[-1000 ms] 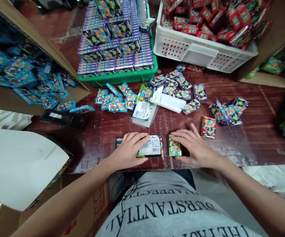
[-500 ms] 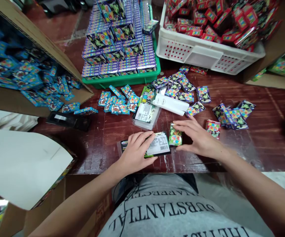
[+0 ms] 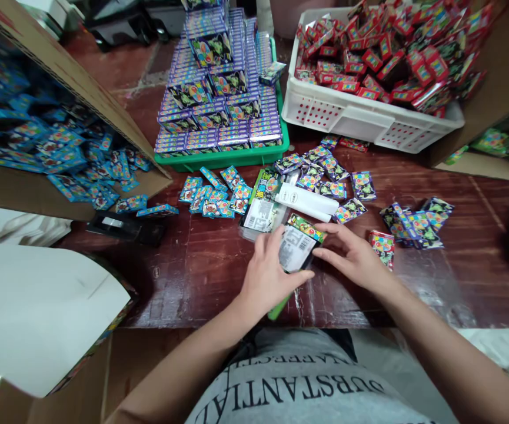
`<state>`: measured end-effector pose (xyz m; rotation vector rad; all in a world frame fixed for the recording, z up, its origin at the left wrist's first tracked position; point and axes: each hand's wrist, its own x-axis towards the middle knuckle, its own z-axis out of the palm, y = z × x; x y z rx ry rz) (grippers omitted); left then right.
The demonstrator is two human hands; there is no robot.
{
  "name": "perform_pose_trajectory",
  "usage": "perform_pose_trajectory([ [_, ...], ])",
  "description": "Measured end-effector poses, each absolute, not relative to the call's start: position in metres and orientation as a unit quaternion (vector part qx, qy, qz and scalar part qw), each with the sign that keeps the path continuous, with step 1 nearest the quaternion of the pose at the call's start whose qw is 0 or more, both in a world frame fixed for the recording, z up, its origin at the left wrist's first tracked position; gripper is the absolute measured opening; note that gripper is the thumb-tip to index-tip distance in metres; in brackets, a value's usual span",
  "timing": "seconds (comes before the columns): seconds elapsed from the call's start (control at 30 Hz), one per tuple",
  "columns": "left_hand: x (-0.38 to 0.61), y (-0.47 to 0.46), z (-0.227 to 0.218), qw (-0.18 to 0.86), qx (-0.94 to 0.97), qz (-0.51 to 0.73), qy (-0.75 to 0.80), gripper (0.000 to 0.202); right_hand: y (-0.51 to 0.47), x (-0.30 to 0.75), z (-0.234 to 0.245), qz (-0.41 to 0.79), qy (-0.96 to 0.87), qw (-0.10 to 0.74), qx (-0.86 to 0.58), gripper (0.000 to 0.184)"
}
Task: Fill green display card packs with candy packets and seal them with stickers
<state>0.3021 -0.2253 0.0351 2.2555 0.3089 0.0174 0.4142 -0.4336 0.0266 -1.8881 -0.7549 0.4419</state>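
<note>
My left hand (image 3: 267, 274) grips a flat printed packet (image 3: 296, 247) with a white barcode label, its thumb along the near edge and its fingers along the left side. The packet is tilted and lies over a small green candy box (image 3: 306, 227), of which only the far end shows. My right hand (image 3: 353, 256) pinches the box's right side between thumb and fingers, touching the packet's edge too. Just beyond, another labelled packet (image 3: 258, 215) lies flat, partly under a rolled white strip (image 3: 307, 200). A small red box (image 3: 382, 247) sits to the right of my right hand.
Loose purple boxes (image 3: 311, 176) and blue boxes (image 3: 216, 208) lie on the dark red table (image 3: 219, 271). Behind stand a green crate (image 3: 236, 158) of stacked purple boxes and a white basket (image 3: 360, 121) of red ones. An open carton (image 3: 117, 123) stands left.
My left hand has moved right with the packet, turning it and bringing it over the green box. My right hand has stayed at the box, its fingers closing in on it.
</note>
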Motion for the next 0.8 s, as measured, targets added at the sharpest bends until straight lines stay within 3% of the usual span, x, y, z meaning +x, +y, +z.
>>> perform_pose_trajectory([
  [0.1, 0.308, -0.228, 0.024, 0.524, 0.84, 0.029, 0.141, 0.07, -0.43, 0.416, 0.024, 0.196, -0.291, 0.535, -0.769, 0.025],
  [0.2, 0.31, -0.219, 0.015, 0.607, 0.784, 0.02, 0.131, 0.045, -0.425, 0.415, 0.022, 0.199, -0.303, 0.529, -0.767, 0.019],
  [0.37, 0.315, -0.21, 0.016, 0.664, 0.729, 0.056, 0.156, 0.05, -0.399, 0.4, 0.012, 0.169, -0.177, 0.645, -0.724, 0.042],
  [0.43, 0.315, -0.208, 0.018, 0.676, 0.719, 0.055, 0.154, 0.048, -0.391, 0.395, 0.009, 0.165, -0.146, 0.666, -0.712, 0.039],
  [0.67, 0.307, -0.173, 0.019, 0.643, 0.757, 0.004, 0.116, 0.017, -0.387, 0.389, 0.014, 0.218, -0.25, 0.587, -0.738, 0.022],
  [0.8, 0.303, -0.16, 0.023, 0.691, 0.704, 0.003, 0.164, 0.022, -0.379, 0.382, 0.017, 0.184, -0.265, 0.583, -0.745, 0.037],
])
